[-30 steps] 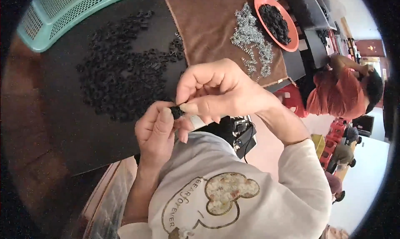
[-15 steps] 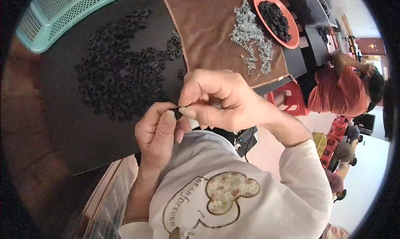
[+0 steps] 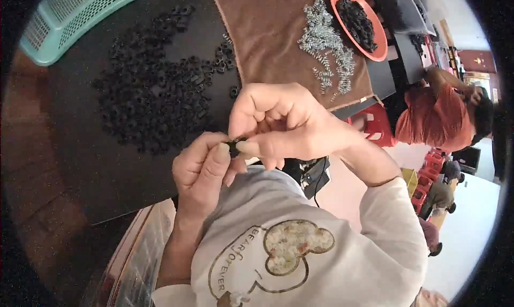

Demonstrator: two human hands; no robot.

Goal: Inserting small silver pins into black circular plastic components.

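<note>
At frame centre, the left hand [image 3: 201, 165] and right hand [image 3: 292, 127] pinch a black part [image 3: 233, 147] from opposite sides, presumably to steady it for fine control. Upper right, the cloth [image 3: 262, 34] under the springs [image 3: 320, 34] probably keeps them from rolling.

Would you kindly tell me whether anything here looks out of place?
One tiny silvery coil, seemingly a spring, lies at the left edge of the brown cloth near the black parts, apart from the spring pile.
</note>
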